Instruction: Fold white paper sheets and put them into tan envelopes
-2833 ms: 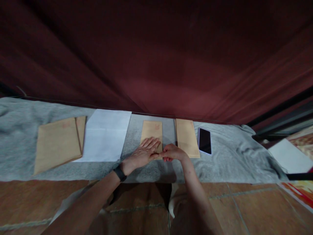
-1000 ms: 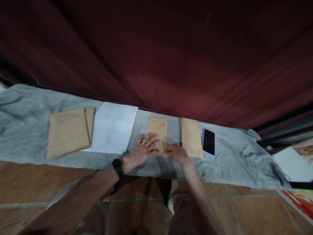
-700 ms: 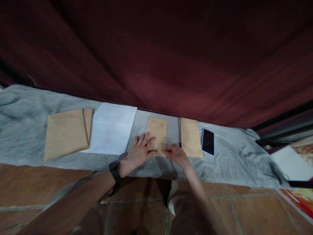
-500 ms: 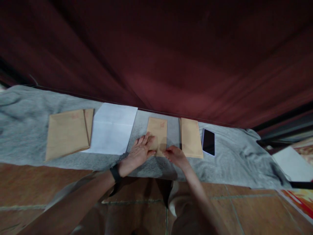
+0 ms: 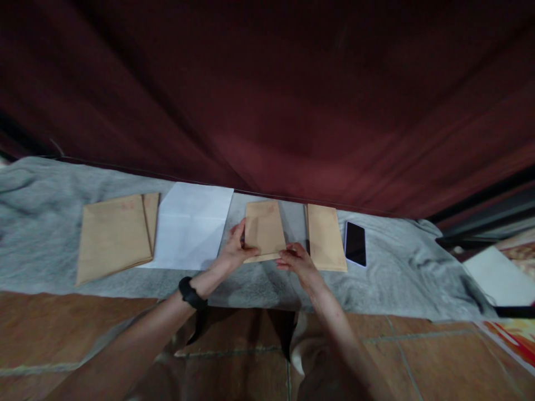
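Observation:
A small brown envelope (image 5: 264,231) is lifted off the grey cloth (image 5: 393,267), tilted a little. My left hand (image 5: 232,252) grips its left edge with the thumb up along the side. My right hand (image 5: 295,262) pinches its near right corner. A black band sits on my left wrist (image 5: 190,293). A second brown envelope (image 5: 324,236) lies flat just to the right of my right hand.
A dark phone (image 5: 356,243) lies beside the second envelope. A white sheet of paper (image 5: 191,225) and a stack of larger brown envelopes (image 5: 113,234) lie to the left. A dark red curtain (image 5: 267,94) hangs behind. Brown floor tiles (image 5: 418,356) are near me.
My left hand was lying flat on the small envelope while my right touched its near corner. Both hands now grip it and have raised it off the cloth.

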A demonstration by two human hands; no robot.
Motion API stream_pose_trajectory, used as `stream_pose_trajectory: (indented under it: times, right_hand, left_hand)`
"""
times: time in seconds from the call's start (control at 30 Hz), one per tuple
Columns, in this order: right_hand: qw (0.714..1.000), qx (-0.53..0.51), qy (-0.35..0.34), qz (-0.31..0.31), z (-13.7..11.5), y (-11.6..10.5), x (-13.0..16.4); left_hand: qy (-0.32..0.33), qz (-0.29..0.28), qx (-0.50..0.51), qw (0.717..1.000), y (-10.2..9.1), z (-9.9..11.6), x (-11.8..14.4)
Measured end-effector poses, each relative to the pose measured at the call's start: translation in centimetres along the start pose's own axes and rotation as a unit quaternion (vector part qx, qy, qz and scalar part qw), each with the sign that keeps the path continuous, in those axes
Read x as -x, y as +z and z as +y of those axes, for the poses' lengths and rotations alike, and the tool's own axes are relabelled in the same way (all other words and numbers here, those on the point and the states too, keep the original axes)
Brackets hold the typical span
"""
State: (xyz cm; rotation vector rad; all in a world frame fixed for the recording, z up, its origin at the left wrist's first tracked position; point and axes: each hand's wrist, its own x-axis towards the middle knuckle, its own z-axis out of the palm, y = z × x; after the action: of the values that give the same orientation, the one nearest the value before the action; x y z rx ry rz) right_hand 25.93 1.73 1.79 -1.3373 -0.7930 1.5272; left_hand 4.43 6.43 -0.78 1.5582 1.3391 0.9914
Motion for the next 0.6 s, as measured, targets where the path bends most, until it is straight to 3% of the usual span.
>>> stream_pose_trajectory:
  times: [0.13,0.27,0.4,0.5,0.6]
  right_hand:
    - [0.998,-0.046,-0.041,0.009,-0.5,0.3,-0.4]
    - [0.995,-0.043,-0.081,0.039,-1.2,0.1,-0.9]
    - [0.991,-0.062,-0.108,0.049,-1.5,-0.2,-1.0]
    - [0.986,-0.115,-0.108,0.061,-1.5,-0.2,-0.7]
    - [0.977,-0.195,-0.076,0.029,-1.3,0.2,-0.2]
  left_hand:
    - [-0.149,0.032,0.233,0.96,-0.3,2.8,0.2]
    - [-0.236,0.019,0.318,0.918,-0.2,4.4,0.4]
    - [-0.192,-0.068,0.298,0.933,0.5,4.9,0.3]
    - [-0.15,-0.055,0.284,0.946,1.0,5.4,0.1]
    - [-0.115,-0.032,0.286,0.951,1.7,6.1,-0.2]
